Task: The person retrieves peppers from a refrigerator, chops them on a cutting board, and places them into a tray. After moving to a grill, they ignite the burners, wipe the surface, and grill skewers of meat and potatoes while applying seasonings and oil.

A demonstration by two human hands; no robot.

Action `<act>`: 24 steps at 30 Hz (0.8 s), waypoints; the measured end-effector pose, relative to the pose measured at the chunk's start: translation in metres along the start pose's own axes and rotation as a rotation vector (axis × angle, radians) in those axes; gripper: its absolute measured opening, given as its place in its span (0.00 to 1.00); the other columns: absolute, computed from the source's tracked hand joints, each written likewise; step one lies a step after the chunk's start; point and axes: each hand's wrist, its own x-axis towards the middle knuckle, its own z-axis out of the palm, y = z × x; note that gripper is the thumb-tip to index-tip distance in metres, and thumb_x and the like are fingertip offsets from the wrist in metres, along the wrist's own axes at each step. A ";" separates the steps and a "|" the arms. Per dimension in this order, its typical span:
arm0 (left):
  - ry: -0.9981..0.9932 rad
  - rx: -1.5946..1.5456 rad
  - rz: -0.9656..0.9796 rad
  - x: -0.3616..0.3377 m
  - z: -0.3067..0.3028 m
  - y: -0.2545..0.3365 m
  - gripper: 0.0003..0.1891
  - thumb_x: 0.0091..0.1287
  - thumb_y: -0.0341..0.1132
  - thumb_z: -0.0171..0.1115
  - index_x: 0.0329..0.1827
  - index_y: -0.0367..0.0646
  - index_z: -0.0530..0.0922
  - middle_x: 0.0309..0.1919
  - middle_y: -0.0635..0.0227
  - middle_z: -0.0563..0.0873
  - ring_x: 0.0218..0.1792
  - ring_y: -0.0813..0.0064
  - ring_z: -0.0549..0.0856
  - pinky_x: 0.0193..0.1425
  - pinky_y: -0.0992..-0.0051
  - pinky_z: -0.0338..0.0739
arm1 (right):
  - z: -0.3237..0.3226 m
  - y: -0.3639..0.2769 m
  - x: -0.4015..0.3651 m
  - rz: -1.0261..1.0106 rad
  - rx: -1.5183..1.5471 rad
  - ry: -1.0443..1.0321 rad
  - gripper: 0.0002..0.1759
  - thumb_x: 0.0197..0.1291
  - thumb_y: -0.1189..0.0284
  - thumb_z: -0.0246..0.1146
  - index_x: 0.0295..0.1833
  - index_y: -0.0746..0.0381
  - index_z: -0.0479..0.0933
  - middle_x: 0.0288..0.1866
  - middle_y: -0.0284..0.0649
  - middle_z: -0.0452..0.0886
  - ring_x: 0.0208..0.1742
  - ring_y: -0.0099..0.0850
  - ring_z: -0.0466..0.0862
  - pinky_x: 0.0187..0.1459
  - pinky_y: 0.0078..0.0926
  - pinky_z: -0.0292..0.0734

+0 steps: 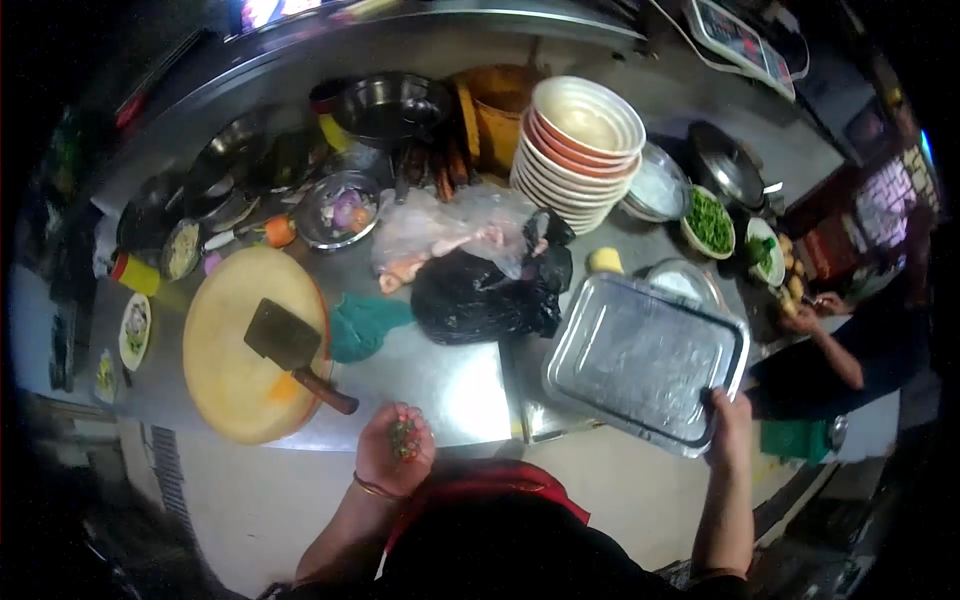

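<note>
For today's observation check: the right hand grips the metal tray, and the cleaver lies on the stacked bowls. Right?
Not quite: the head view shows the cleaver lying on the round chopping board, not the stacked bowls. The right hand does grip the metal tray.

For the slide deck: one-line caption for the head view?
Left hand cups chopped greens, right hand grips a steel tray; cleaver rests on round board.

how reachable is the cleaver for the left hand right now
Probably yes: the cleaver lies on the board just ahead of the left hand, handle pointing toward it, nothing between. But that hand is cupped around green bits, so a grip looks awkward.
</note>
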 end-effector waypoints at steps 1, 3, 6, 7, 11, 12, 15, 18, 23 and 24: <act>-0.015 -0.016 0.000 -0.004 -0.003 0.007 0.06 0.64 0.33 0.55 0.29 0.43 0.73 0.29 0.69 0.80 0.32 0.75 0.81 0.38 0.75 0.79 | 0.013 -0.026 0.008 -0.022 -0.056 -0.029 0.13 0.55 0.65 0.60 0.36 0.65 0.75 0.29 0.32 0.75 0.29 0.22 0.72 0.31 0.23 0.66; -0.125 -0.021 0.038 -0.009 -0.013 0.022 0.06 0.64 0.34 0.54 0.29 0.43 0.73 0.29 0.68 0.79 0.33 0.73 0.80 0.38 0.75 0.79 | 0.070 -0.073 0.015 -0.093 -0.046 0.007 0.13 0.56 0.65 0.59 0.36 0.66 0.76 0.29 0.33 0.76 0.29 0.22 0.72 0.31 0.22 0.66; -0.182 -0.127 0.050 -0.019 -0.032 0.052 0.07 0.65 0.34 0.54 0.30 0.43 0.72 0.29 0.68 0.79 0.34 0.73 0.80 0.39 0.74 0.78 | 0.158 -0.093 0.043 -0.140 0.058 -0.146 0.17 0.59 0.66 0.59 0.48 0.67 0.74 0.38 0.38 0.80 0.35 0.26 0.78 0.37 0.24 0.73; -0.217 -0.152 0.080 -0.024 -0.041 0.062 0.06 0.65 0.35 0.54 0.31 0.44 0.73 0.30 0.68 0.79 0.34 0.72 0.80 0.39 0.73 0.79 | 0.201 -0.096 0.045 -0.182 0.075 -0.184 0.17 0.59 0.66 0.61 0.48 0.68 0.73 0.38 0.40 0.80 0.35 0.28 0.78 0.35 0.25 0.73; -0.176 -0.223 0.164 -0.044 -0.069 0.105 0.07 0.66 0.33 0.53 0.31 0.42 0.77 0.29 0.67 0.83 0.33 0.72 0.83 0.40 0.73 0.82 | 0.354 -0.053 0.084 -0.703 -0.407 -0.196 0.15 0.60 0.70 0.58 0.48 0.67 0.73 0.33 0.44 0.81 0.34 0.36 0.81 0.39 0.33 0.76; -0.164 -0.244 0.187 -0.049 -0.077 0.116 0.07 0.66 0.33 0.53 0.31 0.42 0.77 0.29 0.66 0.83 0.33 0.71 0.83 0.40 0.73 0.82 | 0.391 -0.057 0.065 -0.808 -0.519 -0.187 0.15 0.59 0.70 0.58 0.48 0.67 0.73 0.32 0.49 0.81 0.34 0.41 0.82 0.39 0.36 0.76; -0.129 -0.291 0.224 -0.058 -0.108 0.149 0.08 0.66 0.32 0.52 0.31 0.41 0.78 0.29 0.66 0.84 0.33 0.72 0.84 0.41 0.72 0.82 | 0.452 -0.050 0.057 -1.141 -0.922 -0.152 0.12 0.56 0.69 0.58 0.43 0.65 0.73 0.26 0.51 0.79 0.30 0.50 0.80 0.33 0.42 0.75; -0.094 -0.321 0.259 -0.066 -0.125 0.172 0.08 0.67 0.32 0.52 0.31 0.41 0.78 0.30 0.66 0.84 0.33 0.72 0.84 0.42 0.73 0.82 | 0.476 -0.061 0.052 -1.155 -0.854 -0.143 0.12 0.56 0.69 0.57 0.44 0.64 0.74 0.27 0.50 0.80 0.30 0.50 0.80 0.34 0.43 0.75; -0.016 -0.248 0.215 -0.058 -0.099 0.183 0.05 0.65 0.34 0.54 0.31 0.46 0.74 0.29 0.72 0.80 0.31 0.78 0.80 0.36 0.76 0.80 | 0.490 -0.057 0.070 -1.375 -0.975 -0.099 0.08 0.56 0.72 0.58 0.39 0.64 0.73 0.22 0.46 0.78 0.23 0.40 0.80 0.29 0.35 0.74; -0.082 -0.234 0.173 -0.056 -0.090 0.181 0.05 0.65 0.34 0.54 0.32 0.46 0.74 0.29 0.72 0.80 0.32 0.77 0.80 0.37 0.75 0.80 | 0.483 -0.055 0.071 -1.223 -0.764 -0.088 0.08 0.57 0.72 0.58 0.39 0.65 0.73 0.22 0.44 0.78 0.23 0.36 0.79 0.28 0.33 0.73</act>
